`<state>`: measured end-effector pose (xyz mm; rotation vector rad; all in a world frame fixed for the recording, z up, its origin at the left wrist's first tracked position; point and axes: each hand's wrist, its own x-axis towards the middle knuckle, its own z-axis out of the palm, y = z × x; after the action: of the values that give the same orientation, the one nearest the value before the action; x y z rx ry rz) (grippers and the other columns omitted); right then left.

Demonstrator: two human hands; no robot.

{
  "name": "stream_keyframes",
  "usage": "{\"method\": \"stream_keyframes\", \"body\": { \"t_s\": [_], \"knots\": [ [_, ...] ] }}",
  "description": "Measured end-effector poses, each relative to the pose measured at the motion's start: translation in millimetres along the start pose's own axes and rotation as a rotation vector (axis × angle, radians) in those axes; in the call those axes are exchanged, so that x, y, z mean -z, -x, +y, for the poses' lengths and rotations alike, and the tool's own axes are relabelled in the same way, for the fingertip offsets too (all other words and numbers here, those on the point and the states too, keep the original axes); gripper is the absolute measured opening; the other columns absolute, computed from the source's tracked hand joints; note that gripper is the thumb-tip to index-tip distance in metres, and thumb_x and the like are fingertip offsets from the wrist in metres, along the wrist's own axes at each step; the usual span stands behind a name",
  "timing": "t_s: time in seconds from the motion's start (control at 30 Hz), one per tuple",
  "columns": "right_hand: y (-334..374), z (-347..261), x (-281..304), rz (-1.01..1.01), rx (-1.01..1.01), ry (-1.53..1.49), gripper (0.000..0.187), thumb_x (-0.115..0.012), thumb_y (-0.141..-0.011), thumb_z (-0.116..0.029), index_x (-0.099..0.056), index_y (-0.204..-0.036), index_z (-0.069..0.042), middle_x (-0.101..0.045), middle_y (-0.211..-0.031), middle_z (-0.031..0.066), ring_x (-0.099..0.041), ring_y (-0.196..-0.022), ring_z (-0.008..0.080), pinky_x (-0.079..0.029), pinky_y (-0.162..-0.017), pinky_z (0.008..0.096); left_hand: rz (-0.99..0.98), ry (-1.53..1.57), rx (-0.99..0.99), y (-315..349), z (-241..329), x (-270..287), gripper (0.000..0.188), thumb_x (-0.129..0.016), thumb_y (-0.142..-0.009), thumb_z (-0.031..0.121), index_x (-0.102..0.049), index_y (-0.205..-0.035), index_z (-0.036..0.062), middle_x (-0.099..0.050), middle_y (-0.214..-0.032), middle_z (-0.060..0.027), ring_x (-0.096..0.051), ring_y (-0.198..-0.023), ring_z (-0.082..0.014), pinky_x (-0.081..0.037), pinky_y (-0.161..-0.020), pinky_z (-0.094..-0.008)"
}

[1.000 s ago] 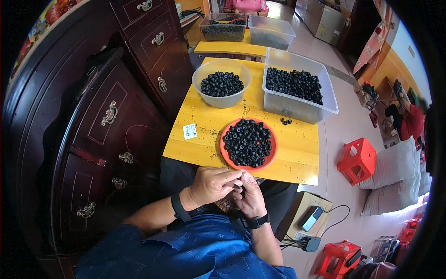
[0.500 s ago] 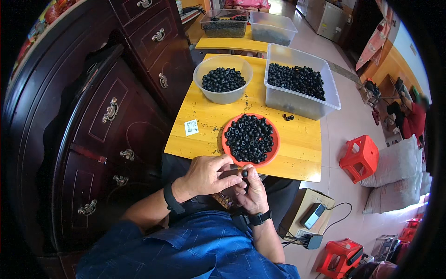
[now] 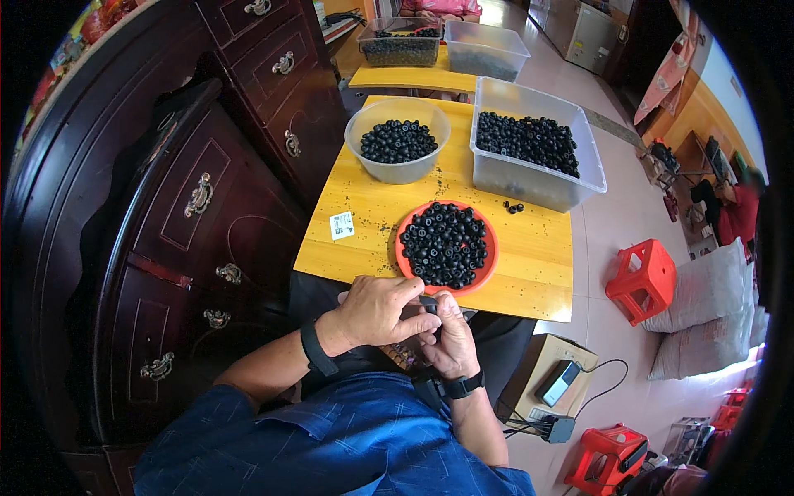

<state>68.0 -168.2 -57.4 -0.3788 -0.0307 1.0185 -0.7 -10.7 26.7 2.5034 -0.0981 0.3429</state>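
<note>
While both hands meet at the near edge of the yellow table (image 3: 533, 285), the action is all in the fingertips: the right hand (image 3: 452, 341) has a small black piece (image 3: 428, 303) pinched between thumb and fingers, right at the front edge, just before the red plate (image 3: 492, 263). Up against it comes the left hand (image 3: 372, 312), fingers bent inward, close to that same piece; whether it grips the piece too, I can't tell.

The red plate sits by the near edge, right of its middle, heaped with black pieces (image 3: 444, 246), some showing round openings. Over to the far left corner, a clear round tub (image 3: 399, 173) carries another heap. Toward the far right corner stands the big clear rectangular bin (image 3: 529, 192), more black pieces inside, and a few loose pieces (image 3: 514, 207) lie just in front of it, near the right edge. A white label (image 3: 341, 226) lies flat near the left edge, and dark crumbs (image 3: 371, 221) speckle the tabletop between it and the plate.
</note>
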Motion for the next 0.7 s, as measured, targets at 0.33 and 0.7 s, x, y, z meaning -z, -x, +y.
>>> {"method": "stream_keyframes", "body": {
  "t_s": [0.33,0.7],
  "knots": [
    [-2.3,0.0,2.8,-0.078,0.003,-0.014,0.011,-0.063,-0.101,-0.025,-0.059,-0.102,-0.014,-0.064,-0.089,0.0032,-0.054,-0.065,0.006,-0.043,-0.051,0.0191,0.079,-0.066,-0.052,1.9,-4.7,-7.9,0.041,-0.07,-0.088,0.046,-0.064,-0.106,0.0091,-0.066,-0.071,-0.0049,-0.068,-0.064,-0.0268,-0.053,-0.056,-0.0386],
    [-0.6,3.0,0.8,-0.024,-0.033,-0.097,0.007,-0.059,-0.102,-0.019,-0.057,-0.103,-0.012,-0.064,-0.094,0.006,-0.054,-0.067,0.0073,-0.043,-0.051,0.0197,0.049,-0.042,-0.056,0.2,-4.7,-7.5,0.04,-0.072,-0.087,0.043,-0.062,-0.102,0.0072,-0.065,-0.072,-0.0052,-0.067,-0.064,-0.0263,-0.053,-0.058,-0.0388]
  ]
}}
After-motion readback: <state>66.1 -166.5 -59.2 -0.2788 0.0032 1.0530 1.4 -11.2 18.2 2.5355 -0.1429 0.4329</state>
